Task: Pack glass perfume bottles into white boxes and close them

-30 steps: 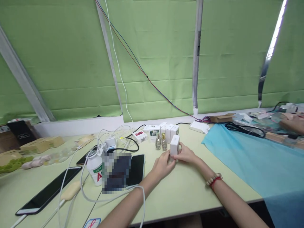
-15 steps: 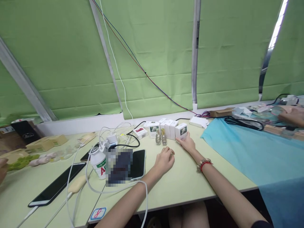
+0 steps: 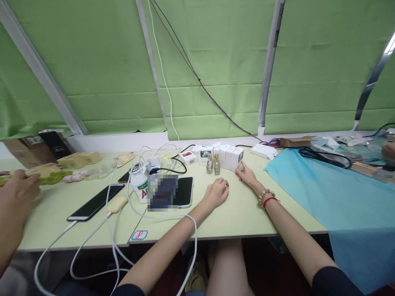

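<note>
A row of small white boxes stands near the back of the table, the end box bearing a green picture on its right side. My right hand is at this end box, thumb and fingers closed about its lower right corner. Two small clear glass bottles stand in front of the row: one bottle has a pale top, and the other bottle has a gold cap. My left hand rests on the table nearer to me, fingers curled in, and I see nothing in it.
A phone, a white bottle and tangled white cables lie left of my left hand. A larger black-screened device is farther left. Another person's hand is at the left edge. Blue sheeting covers the table's right side.
The end box has turned and now sits flush with the row, its picture facing right. My left hand has stayed on the table. Another person's hand reaches further in at left.
</note>
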Action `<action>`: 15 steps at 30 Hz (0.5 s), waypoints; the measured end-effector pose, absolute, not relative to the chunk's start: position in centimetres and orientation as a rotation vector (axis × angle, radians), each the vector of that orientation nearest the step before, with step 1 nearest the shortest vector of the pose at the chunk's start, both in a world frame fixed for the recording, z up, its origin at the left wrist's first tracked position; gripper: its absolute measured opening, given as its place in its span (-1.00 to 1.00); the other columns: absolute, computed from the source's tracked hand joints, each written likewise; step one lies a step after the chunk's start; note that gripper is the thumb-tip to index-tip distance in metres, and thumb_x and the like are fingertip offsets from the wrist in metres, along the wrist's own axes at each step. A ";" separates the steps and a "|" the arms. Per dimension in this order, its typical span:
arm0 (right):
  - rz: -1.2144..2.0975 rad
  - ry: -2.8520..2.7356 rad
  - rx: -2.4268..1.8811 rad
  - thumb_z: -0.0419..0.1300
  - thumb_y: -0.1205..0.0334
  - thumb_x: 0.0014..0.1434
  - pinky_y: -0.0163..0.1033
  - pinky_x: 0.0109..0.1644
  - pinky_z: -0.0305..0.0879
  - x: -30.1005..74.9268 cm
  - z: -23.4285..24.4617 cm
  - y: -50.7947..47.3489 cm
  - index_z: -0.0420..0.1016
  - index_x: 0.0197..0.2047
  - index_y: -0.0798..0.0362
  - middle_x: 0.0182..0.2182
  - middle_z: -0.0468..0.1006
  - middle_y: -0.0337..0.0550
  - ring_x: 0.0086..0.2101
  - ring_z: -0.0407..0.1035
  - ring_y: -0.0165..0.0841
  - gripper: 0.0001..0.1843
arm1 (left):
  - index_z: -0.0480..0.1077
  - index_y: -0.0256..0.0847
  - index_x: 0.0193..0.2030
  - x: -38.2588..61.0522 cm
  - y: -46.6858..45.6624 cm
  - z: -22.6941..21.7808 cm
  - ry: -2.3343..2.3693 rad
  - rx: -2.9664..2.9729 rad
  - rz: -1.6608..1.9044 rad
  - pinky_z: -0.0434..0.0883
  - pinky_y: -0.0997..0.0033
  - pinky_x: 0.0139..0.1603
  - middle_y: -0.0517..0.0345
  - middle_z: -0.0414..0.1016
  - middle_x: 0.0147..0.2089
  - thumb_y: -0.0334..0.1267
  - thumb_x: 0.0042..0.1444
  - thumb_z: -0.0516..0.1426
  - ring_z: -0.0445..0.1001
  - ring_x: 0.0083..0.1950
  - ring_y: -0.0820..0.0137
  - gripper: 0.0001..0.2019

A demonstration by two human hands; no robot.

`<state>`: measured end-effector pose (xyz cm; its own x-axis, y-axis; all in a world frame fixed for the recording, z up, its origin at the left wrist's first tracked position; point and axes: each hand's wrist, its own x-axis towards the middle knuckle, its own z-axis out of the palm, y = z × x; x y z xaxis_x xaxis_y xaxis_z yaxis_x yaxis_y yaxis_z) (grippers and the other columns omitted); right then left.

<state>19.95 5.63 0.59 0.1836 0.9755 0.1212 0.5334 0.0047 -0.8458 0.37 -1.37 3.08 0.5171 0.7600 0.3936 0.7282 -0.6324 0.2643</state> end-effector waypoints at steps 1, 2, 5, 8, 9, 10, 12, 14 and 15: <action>0.705 -1.450 -1.641 0.07 0.17 0.20 -0.34 -0.25 0.31 19.9 0.7 5.3 -0.19 0.38 0.19 -0.23 0.56 -0.17 -0.50 0.40 -0.48 -0.22 | 0.33 -0.18 -0.23 0.5 -1.9 3.0 1.304 2.686 0.759 0.26 0.43 -0.32 0.14 0.40 -0.17 -0.36 0.14 -0.06 0.36 -0.07 0.37 -0.84; 0.734 -1.442 -1.637 0.09 0.18 0.18 -0.33 -0.22 0.32 19.9 0.9 4.9 -0.26 0.38 0.21 -0.20 0.55 -0.15 -0.46 0.42 -0.47 -0.17 | 0.33 -0.19 -0.23 0.7 -2.5 3.0 1.288 2.692 0.775 0.26 0.44 -0.32 0.13 0.40 -0.17 -0.36 0.14 -0.06 0.36 -0.06 0.37 -0.83; 0.832 -1.426 -1.607 0.09 0.21 0.18 -0.34 -0.14 0.34 19.7 1.7 3.0 -0.54 0.37 0.28 -0.11 0.52 -0.05 -0.29 0.46 -0.43 -0.03 | 0.34 -0.20 -0.22 1.4 -6.1 3.0 1.212 2.716 0.828 0.30 0.41 -0.27 0.11 0.41 -0.18 -0.37 0.14 -0.06 0.36 -0.07 0.35 -0.82; 0.905 -1.454 -1.575 0.06 0.23 0.21 -0.37 -0.13 0.35 19.8 2.7 0.3 -0.62 0.35 0.34 -0.05 0.47 0.08 -0.14 0.43 -0.41 -0.03 | 0.36 -0.21 -0.22 1.5 -12.3 2.8 1.055 2.766 0.870 0.33 0.39 -0.11 0.12 0.44 -0.22 -0.39 0.13 -0.03 0.38 -0.14 0.41 -0.83; 0.921 -1.482 -1.567 0.06 0.25 0.21 -0.37 -0.14 0.36 20.0 3.1 -0.7 -0.55 0.36 0.34 -0.04 0.45 0.12 -0.12 0.42 -0.39 -0.07 | 0.36 -0.19 -0.22 1.3 -14.7 2.6 0.941 2.802 0.885 0.32 0.40 -0.05 0.14 0.44 -0.23 -0.38 0.14 -0.02 0.39 -0.15 0.44 -0.84; 0.940 -1.522 -1.560 0.08 0.27 0.19 -0.37 -0.17 0.37 20.2 3.5 -1.8 -0.37 0.37 0.32 -0.02 0.44 0.14 -0.13 0.41 -0.36 -0.14 | 0.37 -0.17 -0.18 0.9 -17.1 2.4 0.691 2.904 0.890 0.33 0.36 -0.02 0.11 0.45 -0.21 -0.33 0.19 -0.03 0.39 -0.14 0.43 -0.83; 1.010 -1.639 -1.531 0.15 0.30 0.13 -0.38 -0.28 0.39 20.8 5.0 -4.0 0.14 0.25 0.24 -0.02 0.42 0.12 -0.20 0.44 -0.34 -0.37 | 0.38 -0.14 -0.13 -0.2 -21.6 2.0 0.525 2.958 0.885 0.36 0.33 -0.03 0.08 0.43 -0.13 -0.18 0.23 -0.01 0.39 -0.12 0.42 -0.80; 1.088 -1.766 -1.453 0.18 0.27 0.10 -0.38 -0.40 0.39 21.1 7.4 -6.6 0.37 0.10 0.09 0.02 0.40 0.00 -0.25 0.45 -0.35 -0.54 | 0.37 -0.12 -0.07 -1.4 -25.4 1.6 0.445 2.984 0.884 0.39 0.32 -0.07 0.05 0.40 -0.05 -0.07 0.23 0.02 0.39 -0.08 0.39 -0.75; 1.011 -1.861 -1.363 0.17 0.25 0.12 -0.39 -0.41 0.39 21.2 9.1 -8.2 0.39 0.06 0.08 0.01 0.40 -0.02 -0.23 0.44 -0.35 -0.59 | 0.36 -0.11 -0.05 -2.0 -26.9 1.5 0.423 2.989 0.885 0.40 0.32 -0.07 0.04 0.38 -0.02 -0.05 0.22 0.03 0.39 -0.06 0.38 -0.73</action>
